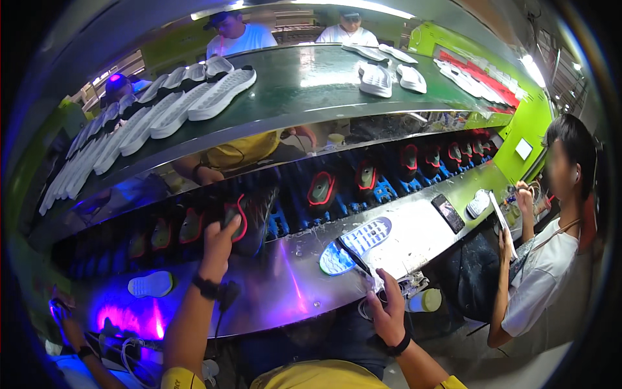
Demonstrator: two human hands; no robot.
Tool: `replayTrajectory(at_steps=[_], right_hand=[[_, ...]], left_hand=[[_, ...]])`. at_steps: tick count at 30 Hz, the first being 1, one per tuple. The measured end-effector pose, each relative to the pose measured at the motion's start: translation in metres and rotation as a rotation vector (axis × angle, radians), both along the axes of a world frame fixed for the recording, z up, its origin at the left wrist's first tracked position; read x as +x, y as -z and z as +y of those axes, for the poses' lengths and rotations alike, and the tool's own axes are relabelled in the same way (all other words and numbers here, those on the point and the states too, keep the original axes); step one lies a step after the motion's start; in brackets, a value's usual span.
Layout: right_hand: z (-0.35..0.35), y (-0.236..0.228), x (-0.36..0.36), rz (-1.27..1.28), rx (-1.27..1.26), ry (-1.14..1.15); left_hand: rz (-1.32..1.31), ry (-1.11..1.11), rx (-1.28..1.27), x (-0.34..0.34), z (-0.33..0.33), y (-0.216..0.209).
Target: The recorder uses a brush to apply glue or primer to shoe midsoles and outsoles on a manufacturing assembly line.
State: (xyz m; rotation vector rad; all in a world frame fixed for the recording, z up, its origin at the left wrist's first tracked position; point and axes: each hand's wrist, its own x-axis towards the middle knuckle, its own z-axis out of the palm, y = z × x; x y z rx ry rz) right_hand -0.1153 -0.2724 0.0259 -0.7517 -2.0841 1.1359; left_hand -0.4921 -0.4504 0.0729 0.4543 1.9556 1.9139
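My left hand is closed on a dark shoe upper with a red rim, at the near edge of the conveyor. My right hand is low at the bench front, its fingers closed around a slim dark tool with something white near the grip. The tool's far end reaches across a white shoe sole, which lies on the metal bench under bluish light. Left of my left forearm, another white sole lies flat.
Dark uppers with red rims line the blue conveyor racks. Several white soles rest on the green upper belt. A phone and a single shoe lie at right, near a seated person holding papers. A cup stands below the bench edge.
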Motion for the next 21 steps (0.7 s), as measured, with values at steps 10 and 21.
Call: replayTrajectory(at_steps=[10,21], right_hand=[[0.007,-0.007,0.037,-0.019,-0.107,0.139],[0.022,0.008,0.018,-0.008,-0.167,0.125]], left_hand=[[0.072,-0.025,-0.002,-0.075,0.087,0.059],[-0.218,0.066,0.003,-0.057,0.080,0.036]])
